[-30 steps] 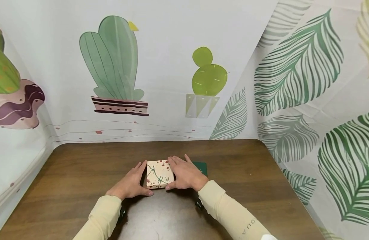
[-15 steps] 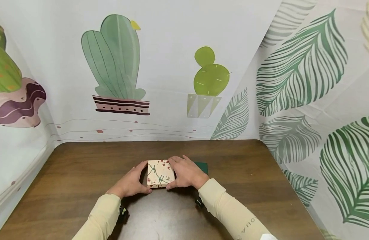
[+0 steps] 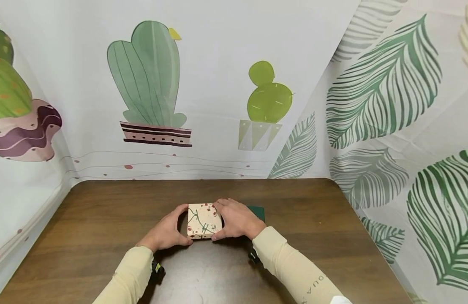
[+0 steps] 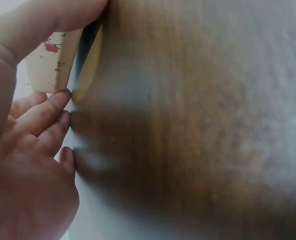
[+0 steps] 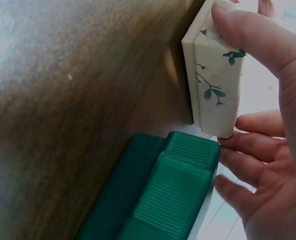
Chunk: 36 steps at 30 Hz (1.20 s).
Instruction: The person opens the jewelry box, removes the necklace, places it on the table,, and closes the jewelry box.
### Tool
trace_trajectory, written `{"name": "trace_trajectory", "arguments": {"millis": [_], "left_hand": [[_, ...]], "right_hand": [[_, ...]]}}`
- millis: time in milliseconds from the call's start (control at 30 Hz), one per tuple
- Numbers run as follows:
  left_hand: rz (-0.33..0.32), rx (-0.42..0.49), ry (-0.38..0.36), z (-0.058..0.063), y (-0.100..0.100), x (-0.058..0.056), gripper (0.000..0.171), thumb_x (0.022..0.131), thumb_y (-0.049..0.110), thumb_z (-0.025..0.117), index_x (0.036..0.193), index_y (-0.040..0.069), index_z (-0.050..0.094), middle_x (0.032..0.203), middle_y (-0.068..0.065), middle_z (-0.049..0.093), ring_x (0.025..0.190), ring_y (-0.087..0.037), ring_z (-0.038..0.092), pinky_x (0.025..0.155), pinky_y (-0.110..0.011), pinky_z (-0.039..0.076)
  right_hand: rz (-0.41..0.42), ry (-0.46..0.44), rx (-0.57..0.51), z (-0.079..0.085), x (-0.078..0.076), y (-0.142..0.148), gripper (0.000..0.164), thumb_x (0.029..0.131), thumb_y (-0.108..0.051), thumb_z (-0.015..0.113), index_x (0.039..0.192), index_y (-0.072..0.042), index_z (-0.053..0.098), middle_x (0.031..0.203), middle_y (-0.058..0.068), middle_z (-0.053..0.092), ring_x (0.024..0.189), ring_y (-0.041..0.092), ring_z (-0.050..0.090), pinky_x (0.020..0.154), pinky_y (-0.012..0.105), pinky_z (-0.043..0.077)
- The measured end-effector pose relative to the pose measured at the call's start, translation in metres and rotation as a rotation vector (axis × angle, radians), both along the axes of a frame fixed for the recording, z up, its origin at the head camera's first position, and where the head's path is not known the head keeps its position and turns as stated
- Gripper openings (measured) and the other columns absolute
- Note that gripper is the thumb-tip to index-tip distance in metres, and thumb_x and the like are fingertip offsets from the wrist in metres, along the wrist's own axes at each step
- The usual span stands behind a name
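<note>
A small square cream box (image 3: 204, 221) with red blossoms and green branches on it lies on the brown table between both hands. At its left side my left hand (image 3: 168, 230) holds it, thumb at the near corner and fingers at the far one. The left wrist view shows those fingertips (image 4: 62, 96) against the box's end. My right hand (image 3: 235, 219) grips the opposite side the same way, its thumb (image 5: 238, 25) on the near face in the right wrist view. Just beside that hand is a dark green box (image 5: 173, 190) with a ribbed surface, mostly hidden by the hand in the head view.
The wooden table (image 3: 314, 253) ends at a white cloth wall (image 3: 215, 84) printed with cacti and leaves. Dark wrist devices show under both cream sleeves, one device (image 3: 156, 272) at the left wrist and another device (image 3: 253, 256) at the right.
A raised finger of the right hand has come down toward the others. The cream box and both hands otherwise stay almost in place; the head view shifts slightly.
</note>
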<state>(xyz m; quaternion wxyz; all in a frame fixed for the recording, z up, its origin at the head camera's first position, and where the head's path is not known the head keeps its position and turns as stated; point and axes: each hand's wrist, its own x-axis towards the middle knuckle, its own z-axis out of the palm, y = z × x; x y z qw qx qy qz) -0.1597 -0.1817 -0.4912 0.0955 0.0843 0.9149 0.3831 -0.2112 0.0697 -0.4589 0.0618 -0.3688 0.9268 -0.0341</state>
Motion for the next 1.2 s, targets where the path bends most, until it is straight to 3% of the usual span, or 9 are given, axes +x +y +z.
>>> {"name": "trace_trajectory", "arguments": {"millis": [200,467,667,867,1200], "left_hand": [[0.004,0.028,0.007,-0.0056,-0.0033,-0.0011,0.112,0.063,0.021,0.097,0.157,0.009,0.037,0.156,-0.017,0.051,0.142,-0.037,0.05,0.113,-0.056,0.042],[-0.007,0.039,0.022,-0.0102,-0.0055,-0.0022,0.112,0.063,0.025,0.097,0.156,0.01,0.037,0.156,-0.015,0.052,0.143,-0.037,0.049,0.113,-0.057,0.042],[0.005,0.062,0.008,-0.0079,-0.0063,-0.0003,0.11,0.063,0.026,0.097,0.155,0.008,0.038,0.157,-0.015,0.051,0.145,-0.035,0.047,0.116,-0.056,0.039],[0.003,0.086,0.013,-0.0049,-0.0074,0.0008,0.11,0.062,0.025,0.098,0.154,0.006,0.039,0.157,-0.017,0.051,0.145,-0.037,0.047,0.116,-0.057,0.039],[-0.009,0.105,0.025,-0.0028,-0.0084,0.0011,0.111,0.061,0.025,0.098,0.153,0.006,0.039,0.156,-0.019,0.051,0.146,-0.039,0.046,0.116,-0.059,0.038]], "right_hand": [[0.014,0.008,-0.027,0.0,-0.0001,0.0003,0.099,0.075,-0.065,0.085,0.149,-0.007,0.053,0.15,0.007,0.059,0.138,0.023,0.057,0.114,0.035,0.049],[0.013,-0.019,-0.031,0.0015,-0.001,0.0011,0.098,0.076,-0.065,0.084,0.151,-0.009,0.053,0.153,0.012,0.057,0.14,0.026,0.057,0.112,0.039,0.051],[0.033,-0.022,-0.04,0.0012,-0.0014,0.0014,0.093,0.075,-0.065,0.084,0.148,-0.013,0.056,0.139,0.004,0.063,0.121,0.02,0.065,0.102,0.034,0.055],[0.027,-0.026,-0.044,0.0046,-0.0007,0.0025,0.093,0.076,-0.064,0.084,0.149,-0.016,0.055,0.144,0.007,0.062,0.125,0.022,0.065,0.105,0.036,0.055],[0.08,0.023,-0.063,0.0097,-0.0009,0.0041,0.083,0.075,-0.064,0.084,0.142,-0.021,0.062,0.123,-0.001,0.065,0.1,0.015,0.066,0.091,0.03,0.057]]}}
